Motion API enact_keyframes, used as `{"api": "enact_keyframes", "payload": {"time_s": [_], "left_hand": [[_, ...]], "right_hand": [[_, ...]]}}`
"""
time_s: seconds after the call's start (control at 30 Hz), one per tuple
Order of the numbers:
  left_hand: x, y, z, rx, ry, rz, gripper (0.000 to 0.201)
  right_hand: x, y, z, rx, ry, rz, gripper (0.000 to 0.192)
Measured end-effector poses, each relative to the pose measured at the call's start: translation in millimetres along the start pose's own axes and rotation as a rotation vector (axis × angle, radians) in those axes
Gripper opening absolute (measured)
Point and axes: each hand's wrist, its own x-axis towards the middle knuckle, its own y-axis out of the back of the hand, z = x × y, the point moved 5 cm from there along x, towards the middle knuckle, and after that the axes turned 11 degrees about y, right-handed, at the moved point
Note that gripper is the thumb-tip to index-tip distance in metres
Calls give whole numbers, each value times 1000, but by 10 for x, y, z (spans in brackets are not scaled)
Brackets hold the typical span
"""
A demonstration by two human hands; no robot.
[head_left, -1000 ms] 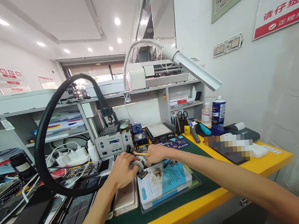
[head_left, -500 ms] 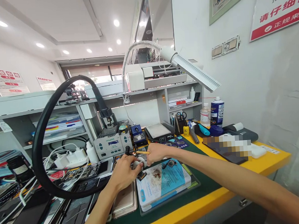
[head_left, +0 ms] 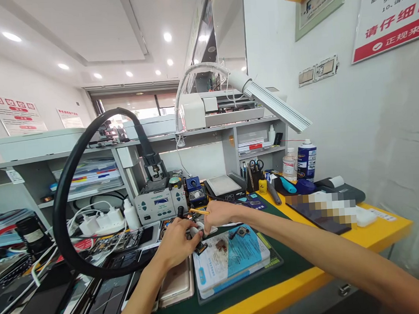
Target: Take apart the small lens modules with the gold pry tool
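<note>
My left hand [head_left: 179, 239] is closed, thumb and fingers pinching a small white round piece [head_left: 194, 231], perhaps a spool. Its exact kind is too small to tell. My right hand [head_left: 218, 213] is closed close beside it, with a thin yellow-orange stick [head_left: 199, 211] held in its fingers and pointing left. The right fingertips reach down to the white piece, and my hands partly hide it. Just below them a small dark electronic part [head_left: 200, 248] lies at the edge of a blue and white box-like pad [head_left: 235, 265]. Another dark small part [head_left: 239, 231] rests on that pad.
A black hose [head_left: 57, 210] arches on the left beside a soldering station [head_left: 158, 203]. Phones and panels [head_left: 107, 283] crowd the left side. A gold phone [head_left: 175, 283] lies by the pad. Bottles and a spray can [head_left: 306, 160] stand at the back right.
The whole view has shifted slightly down and right. My hands stay together at the white piece. The stick in my right hand tilts a little more, its left end higher.
</note>
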Motion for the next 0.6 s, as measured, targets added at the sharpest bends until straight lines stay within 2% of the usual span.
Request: {"api": "enact_keyframes", "payload": {"time_s": [0.17, 0.6], "left_hand": [[5, -13, -13, 8, -15, 5, 26], [-2, -2, -18, -3, -58, -8, 25]], "right_hand": [[37, -37, 12, -19, 31, -86, 32], [58, -25, 65, 55, 13, -107, 33]]}}
